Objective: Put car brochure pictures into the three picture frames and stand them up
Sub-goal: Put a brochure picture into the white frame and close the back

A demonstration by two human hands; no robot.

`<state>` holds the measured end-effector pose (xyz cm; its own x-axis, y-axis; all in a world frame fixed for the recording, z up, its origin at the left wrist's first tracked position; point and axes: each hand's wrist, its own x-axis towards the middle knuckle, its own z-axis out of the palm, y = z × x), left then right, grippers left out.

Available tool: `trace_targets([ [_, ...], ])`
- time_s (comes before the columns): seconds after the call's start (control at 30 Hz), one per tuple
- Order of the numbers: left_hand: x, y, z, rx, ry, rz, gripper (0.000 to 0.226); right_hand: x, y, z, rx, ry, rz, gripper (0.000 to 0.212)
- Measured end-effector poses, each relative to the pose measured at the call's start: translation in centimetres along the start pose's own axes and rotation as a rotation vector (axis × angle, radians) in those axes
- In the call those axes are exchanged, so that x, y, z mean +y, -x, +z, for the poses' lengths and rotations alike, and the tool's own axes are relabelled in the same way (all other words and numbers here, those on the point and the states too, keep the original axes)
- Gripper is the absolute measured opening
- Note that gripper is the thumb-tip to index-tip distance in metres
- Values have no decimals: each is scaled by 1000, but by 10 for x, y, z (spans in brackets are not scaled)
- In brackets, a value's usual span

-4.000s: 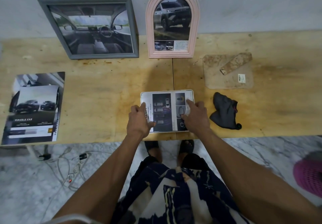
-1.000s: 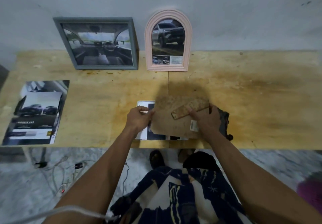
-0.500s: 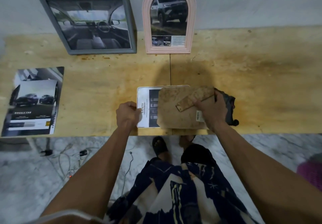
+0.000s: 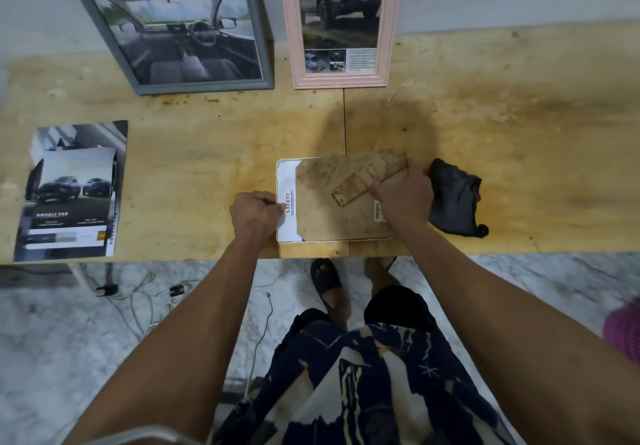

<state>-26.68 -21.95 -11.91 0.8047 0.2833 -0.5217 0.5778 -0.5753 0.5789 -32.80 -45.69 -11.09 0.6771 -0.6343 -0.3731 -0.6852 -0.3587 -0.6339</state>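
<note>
A white frame lies face down near the table's front edge with a brochure picture marked "SAFETY" inside it. A brown backing board with a stand flap covers most of the picture, leaving its left strip bare. My right hand presses on the board at the flap. My left hand pinches the frame's left edge. A grey frame and a pink arched frame, both with car pictures, stand against the wall.
A car brochure lies at the table's left. A dark cloth sits just right of my right hand. Cables trail on the marble floor below the table edge, and a pink object shows at far right.
The backing board was carried from the table's right side onto the face-down frame. In the last half second it settled lower over the picture, and my left hand moved onto the frame's left edge.
</note>
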Motion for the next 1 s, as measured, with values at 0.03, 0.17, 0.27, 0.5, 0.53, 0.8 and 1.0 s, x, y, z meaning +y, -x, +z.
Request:
trace_targets([
  [0.03,0,-1,0,-1,-3,-3,17,-2,0,3,-6,6,-12,91],
  [0.17,0,-4,0,-12,-26,-2,13,1,0,15,-10,-14,7,90],
  [0.27,1,-6,0,-33,-21,-17,14,5,0,20,-12,-21,43,90],
  [0.5,3,-4,-3,-46,-21,-23,18,-2,7,33,-14,-33,91,84],
  [0.53,5,-3,-3,-49,-30,-23,19,-4,8,34,-10,-32,97,84],
  [0.8,4,-2,-3,-81,-44,-15,17,-17,12,41,7,108,120,73],
  [1.0,7,12,-1,-125,-235,124,48,-9,16,15,-148,189,-62,96],
])
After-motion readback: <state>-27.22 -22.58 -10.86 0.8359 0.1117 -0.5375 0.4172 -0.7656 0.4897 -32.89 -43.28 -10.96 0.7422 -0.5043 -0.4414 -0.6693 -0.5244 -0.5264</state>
